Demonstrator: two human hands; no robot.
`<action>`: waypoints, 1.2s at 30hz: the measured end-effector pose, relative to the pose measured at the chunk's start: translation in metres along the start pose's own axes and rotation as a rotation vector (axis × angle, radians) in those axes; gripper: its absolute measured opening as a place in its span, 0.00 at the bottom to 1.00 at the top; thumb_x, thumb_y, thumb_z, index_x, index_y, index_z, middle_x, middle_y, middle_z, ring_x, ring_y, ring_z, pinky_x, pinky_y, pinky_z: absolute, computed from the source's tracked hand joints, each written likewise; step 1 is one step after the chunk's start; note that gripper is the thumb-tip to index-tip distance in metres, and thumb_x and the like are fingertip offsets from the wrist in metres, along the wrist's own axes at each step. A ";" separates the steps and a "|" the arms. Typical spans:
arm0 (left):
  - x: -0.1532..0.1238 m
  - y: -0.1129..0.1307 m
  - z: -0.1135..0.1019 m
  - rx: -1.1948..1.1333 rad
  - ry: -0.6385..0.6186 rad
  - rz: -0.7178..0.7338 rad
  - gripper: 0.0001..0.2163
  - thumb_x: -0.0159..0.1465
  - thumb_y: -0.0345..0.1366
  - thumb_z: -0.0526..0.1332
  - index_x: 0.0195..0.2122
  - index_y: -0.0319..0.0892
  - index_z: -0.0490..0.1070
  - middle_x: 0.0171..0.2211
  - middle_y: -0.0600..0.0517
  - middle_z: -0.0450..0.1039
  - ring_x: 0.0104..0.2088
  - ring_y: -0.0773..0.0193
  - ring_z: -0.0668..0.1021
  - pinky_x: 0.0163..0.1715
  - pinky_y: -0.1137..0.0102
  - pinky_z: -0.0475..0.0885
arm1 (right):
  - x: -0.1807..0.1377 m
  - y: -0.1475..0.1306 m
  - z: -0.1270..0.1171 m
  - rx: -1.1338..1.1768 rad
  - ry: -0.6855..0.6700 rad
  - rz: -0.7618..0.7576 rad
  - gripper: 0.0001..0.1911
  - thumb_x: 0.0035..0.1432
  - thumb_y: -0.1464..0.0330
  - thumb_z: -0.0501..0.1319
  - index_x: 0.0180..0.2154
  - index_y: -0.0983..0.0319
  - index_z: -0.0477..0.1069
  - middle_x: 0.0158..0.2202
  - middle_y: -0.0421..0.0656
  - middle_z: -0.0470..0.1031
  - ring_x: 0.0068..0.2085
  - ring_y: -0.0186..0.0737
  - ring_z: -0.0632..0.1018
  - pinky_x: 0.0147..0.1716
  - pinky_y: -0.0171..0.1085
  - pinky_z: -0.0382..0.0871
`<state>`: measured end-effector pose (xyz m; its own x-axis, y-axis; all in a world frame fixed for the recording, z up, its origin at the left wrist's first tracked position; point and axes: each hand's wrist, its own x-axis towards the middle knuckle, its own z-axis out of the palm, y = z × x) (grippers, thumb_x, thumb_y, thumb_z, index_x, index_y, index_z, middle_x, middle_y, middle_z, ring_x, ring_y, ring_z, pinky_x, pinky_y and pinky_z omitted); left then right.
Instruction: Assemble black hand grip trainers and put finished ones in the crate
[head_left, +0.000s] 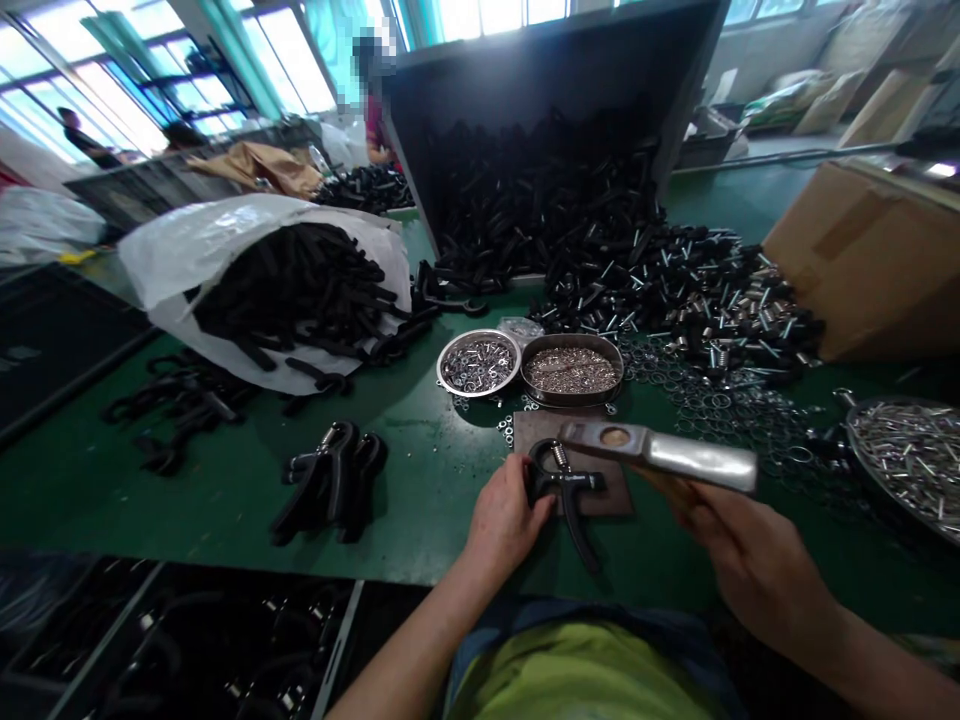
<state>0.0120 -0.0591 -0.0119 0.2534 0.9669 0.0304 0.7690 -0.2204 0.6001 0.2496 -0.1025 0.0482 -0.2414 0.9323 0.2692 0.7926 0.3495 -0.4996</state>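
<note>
My left hand (506, 515) is closed on a black hand grip strengthener (574, 500) with a metal spring near its top. The strengthener lies over a flat brown metal plate (611, 490) on the green table. In my right hand (757, 560) is a hammer (675, 455), gripped by its wooden handle. Its metal head is raised over the plate and covers part of it, just above the strengthener. Left of my left hand, several more hand grip strengtheners (334, 480) are grouped together on the table.
A round bowl of small metal parts (480, 334) and an oval tin of rivet-like pieces (572, 396) stand behind the plate. A white sack (161, 265) of black handles lies left. A large tilted bin (525, 85), a cardboard box (870, 250) and a pan of metal pins (911, 445) surround the space.
</note>
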 end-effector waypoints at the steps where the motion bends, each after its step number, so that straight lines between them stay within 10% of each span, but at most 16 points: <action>1: 0.000 0.000 0.000 -0.004 -0.002 -0.001 0.16 0.57 0.34 0.60 0.44 0.43 0.58 0.37 0.47 0.72 0.39 0.56 0.76 0.34 0.66 0.69 | 0.000 0.000 0.006 -0.022 -0.074 -0.015 0.22 0.64 0.67 0.43 0.53 0.55 0.67 0.37 0.46 0.79 0.34 0.41 0.80 0.32 0.37 0.75; 5: 0.003 0.002 -0.004 -0.034 -0.011 0.002 0.15 0.56 0.30 0.60 0.44 0.43 0.61 0.36 0.48 0.72 0.39 0.57 0.75 0.35 0.66 0.69 | -0.001 0.018 0.026 -0.126 -0.245 -0.029 0.23 0.64 0.69 0.45 0.58 0.55 0.62 0.44 0.43 0.77 0.37 0.39 0.79 0.34 0.37 0.74; 9: 0.006 0.002 -0.010 -0.174 -0.030 0.024 0.13 0.57 0.29 0.59 0.43 0.45 0.68 0.36 0.51 0.71 0.37 0.60 0.74 0.37 0.67 0.67 | -0.015 0.056 0.017 -0.398 -0.068 0.047 0.22 0.65 0.65 0.46 0.59 0.56 0.60 0.38 0.44 0.77 0.35 0.40 0.78 0.31 0.37 0.72; 13: 0.006 0.009 -0.008 -0.717 -0.101 -0.244 0.11 0.58 0.37 0.61 0.42 0.42 0.71 0.29 0.52 0.71 0.31 0.63 0.74 0.32 0.70 0.68 | -0.021 0.095 0.005 -0.710 0.009 0.119 0.20 0.64 0.63 0.50 0.53 0.59 0.68 0.32 0.46 0.74 0.32 0.44 0.75 0.26 0.39 0.67; 20: -0.020 0.046 -0.006 -1.403 -0.167 -0.585 0.28 0.54 0.39 0.67 0.56 0.40 0.66 0.59 0.44 0.64 0.58 0.55 0.67 0.58 0.64 0.60 | 0.077 0.090 0.016 -0.406 0.045 -0.026 0.15 0.62 0.66 0.53 0.46 0.63 0.73 0.43 0.48 0.74 0.46 0.44 0.71 0.46 0.40 0.65; 29: -0.005 0.033 -0.057 -0.994 -0.194 -0.318 0.20 0.56 0.43 0.64 0.50 0.46 0.71 0.58 0.47 0.64 0.56 0.52 0.69 0.56 0.59 0.62 | 0.278 0.059 0.077 -0.303 -0.201 0.039 0.11 0.62 0.67 0.55 0.43 0.61 0.74 0.45 0.46 0.74 0.48 0.42 0.72 0.47 0.42 0.66; 36: 0.084 0.010 -0.092 -0.450 0.096 -0.051 0.11 0.60 0.39 0.59 0.42 0.43 0.74 0.44 0.48 0.75 0.45 0.59 0.75 0.45 0.66 0.69 | 0.335 0.049 0.122 -0.336 -0.376 0.111 0.18 0.61 0.63 0.57 0.51 0.63 0.66 0.50 0.47 0.69 0.46 0.42 0.74 0.43 0.46 0.71</action>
<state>-0.0127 0.0319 0.0702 0.1498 0.9873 0.0530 0.4421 -0.1149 0.8896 0.1391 0.2383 0.0134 -0.2818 0.9524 -0.1162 0.9460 0.2556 -0.1993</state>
